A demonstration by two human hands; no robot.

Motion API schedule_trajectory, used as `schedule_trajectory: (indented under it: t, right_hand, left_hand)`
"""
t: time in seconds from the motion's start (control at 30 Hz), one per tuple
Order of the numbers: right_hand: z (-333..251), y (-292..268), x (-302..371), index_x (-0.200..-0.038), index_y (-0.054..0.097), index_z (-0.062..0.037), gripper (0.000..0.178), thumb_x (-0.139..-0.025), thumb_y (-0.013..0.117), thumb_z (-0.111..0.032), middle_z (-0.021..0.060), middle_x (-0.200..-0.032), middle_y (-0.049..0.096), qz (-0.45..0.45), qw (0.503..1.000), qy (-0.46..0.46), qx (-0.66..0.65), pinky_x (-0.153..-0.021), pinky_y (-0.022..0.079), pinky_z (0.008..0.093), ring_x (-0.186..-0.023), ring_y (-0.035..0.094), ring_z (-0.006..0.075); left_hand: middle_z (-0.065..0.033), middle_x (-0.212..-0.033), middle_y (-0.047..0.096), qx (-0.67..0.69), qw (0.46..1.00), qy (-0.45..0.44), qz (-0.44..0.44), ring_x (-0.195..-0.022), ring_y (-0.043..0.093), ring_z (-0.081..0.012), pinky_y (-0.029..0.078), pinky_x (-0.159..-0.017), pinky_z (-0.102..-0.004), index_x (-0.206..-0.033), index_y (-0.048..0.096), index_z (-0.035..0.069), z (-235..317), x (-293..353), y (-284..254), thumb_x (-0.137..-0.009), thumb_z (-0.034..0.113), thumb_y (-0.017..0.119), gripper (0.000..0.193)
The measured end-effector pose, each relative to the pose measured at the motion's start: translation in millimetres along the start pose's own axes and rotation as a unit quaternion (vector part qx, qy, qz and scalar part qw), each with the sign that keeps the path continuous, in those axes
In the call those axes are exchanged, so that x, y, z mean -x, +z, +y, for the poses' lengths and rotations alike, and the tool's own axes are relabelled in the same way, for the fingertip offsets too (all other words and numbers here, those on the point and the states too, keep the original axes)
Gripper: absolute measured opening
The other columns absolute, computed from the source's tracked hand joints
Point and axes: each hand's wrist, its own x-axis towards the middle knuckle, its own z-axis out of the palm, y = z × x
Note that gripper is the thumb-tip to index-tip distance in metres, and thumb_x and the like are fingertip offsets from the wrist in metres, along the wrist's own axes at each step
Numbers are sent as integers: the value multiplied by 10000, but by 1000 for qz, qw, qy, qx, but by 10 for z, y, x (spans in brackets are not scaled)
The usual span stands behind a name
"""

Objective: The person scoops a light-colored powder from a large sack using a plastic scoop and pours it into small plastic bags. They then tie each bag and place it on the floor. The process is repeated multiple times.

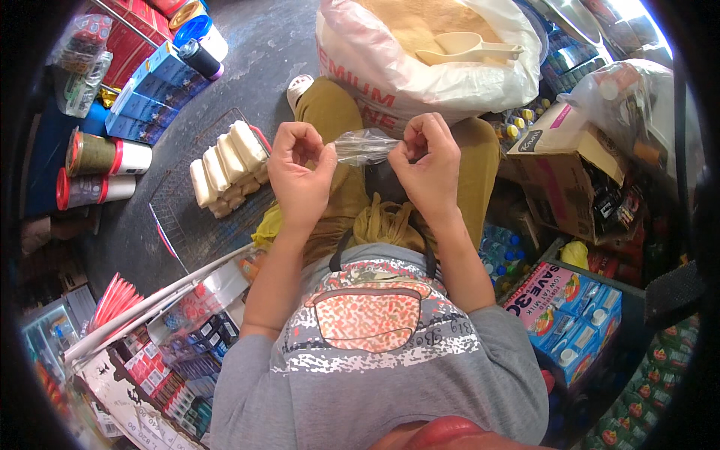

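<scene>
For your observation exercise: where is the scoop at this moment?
In the head view, the pale scoop lies on the tan powder in the open white sack, top centre, just beyond both hands and the clear plastic bag they hold.

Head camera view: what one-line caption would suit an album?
Both hands, left and right, stretch a small clear plastic bag before an open sack of powder.

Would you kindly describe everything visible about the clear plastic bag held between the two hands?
The clear plastic bag is thin, glossy and crumpled, apparently empty, stretched roughly level between both hands. The left hand pinches its left end and the right hand its right end. It hangs above the person's lap, just in front of the big white sack of tan powder.
</scene>
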Motion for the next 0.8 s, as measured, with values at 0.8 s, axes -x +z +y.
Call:
schedule_trajectory:
  t: [0.8]
  right_hand:
    - [312,-878,-1907,-1058,643,-39,319,-779,605,-190,140,-1059,639,-201,748,-10,633,-846,465,420,-992,606,306]
  left_hand:
    - [-96,-1317,522,-189,943,-101,-255,-851,586,-122,490,-657,-233,-1221,558,-1,-387,-566,-603,-803,-56,483,428]
